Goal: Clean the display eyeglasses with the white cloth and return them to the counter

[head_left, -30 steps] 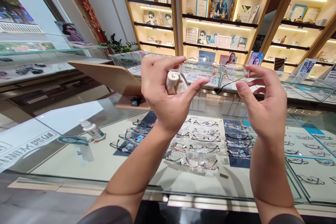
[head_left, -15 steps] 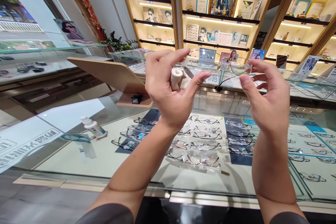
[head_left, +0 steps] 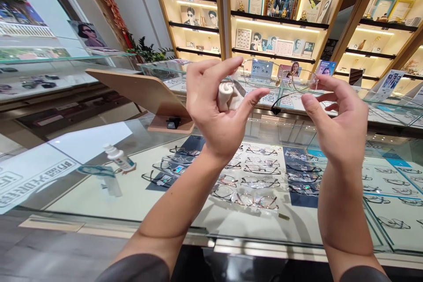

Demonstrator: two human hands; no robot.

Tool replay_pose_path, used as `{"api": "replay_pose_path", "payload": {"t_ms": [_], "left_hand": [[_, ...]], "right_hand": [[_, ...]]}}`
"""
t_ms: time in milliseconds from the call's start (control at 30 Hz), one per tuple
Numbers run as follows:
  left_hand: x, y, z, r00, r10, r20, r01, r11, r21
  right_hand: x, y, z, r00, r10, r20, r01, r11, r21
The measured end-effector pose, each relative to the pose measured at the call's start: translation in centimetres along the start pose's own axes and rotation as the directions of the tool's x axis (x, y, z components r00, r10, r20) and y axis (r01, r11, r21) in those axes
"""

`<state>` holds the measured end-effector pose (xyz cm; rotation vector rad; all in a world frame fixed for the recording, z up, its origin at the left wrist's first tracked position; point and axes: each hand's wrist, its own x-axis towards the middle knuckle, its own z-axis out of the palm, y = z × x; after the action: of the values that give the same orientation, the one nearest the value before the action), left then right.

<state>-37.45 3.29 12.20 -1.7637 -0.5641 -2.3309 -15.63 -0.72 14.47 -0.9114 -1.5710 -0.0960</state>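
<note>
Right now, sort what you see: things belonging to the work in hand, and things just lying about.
In hand:
- glasses, between both hands
- cloth, in the left hand

Lying about, seemingly:
- white bottle
- display glasses
- wooden board

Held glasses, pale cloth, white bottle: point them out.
Held glasses (head_left: 278, 81): head view, on a nose pad.
Pale cloth (head_left: 226, 94): head view, on its roll.
White bottle (head_left: 117, 155): head view, on its body.

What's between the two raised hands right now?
In the head view, a pair of thin-rimmed glasses spans the gap from left hand to right hand.
</note>
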Motion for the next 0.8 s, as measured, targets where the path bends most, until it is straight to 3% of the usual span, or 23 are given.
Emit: {"api": "replay_pose_path", "payload": {"t_ms": [167, 433, 600, 800], "left_hand": [[0.2, 0.3, 0.4, 0.999, -0.045, -0.025, 0.046, 0.998, 0.05], [1.0, -0.9, 0.5, 0.999, -0.04, -0.023, 0.04, 0.999, 0.008], [1.0, -2.1, 0.6, 0.995, -0.093, 0.045, 0.096, 0.993, -0.063], [0.8, -2.6, 0.8, 0.993, -0.114, 0.033, 0.115, 0.993, -0.029]], "right_hand": [[0.1, -0.6, 0.0, 0.999, 0.045, -0.02, -0.044, 0.999, 0.012], [-0.2, -1.5, 0.5, 0.984, -0.108, -0.138, 0.109, 0.994, -0.001], [-0.7, -2.4, 0.7, 0.98, -0.109, -0.164, 0.112, 0.994, 0.01], [-0.9, -2.7, 0.6, 0.96, -0.164, -0.225, 0.152, 0.986, -0.071]]}}
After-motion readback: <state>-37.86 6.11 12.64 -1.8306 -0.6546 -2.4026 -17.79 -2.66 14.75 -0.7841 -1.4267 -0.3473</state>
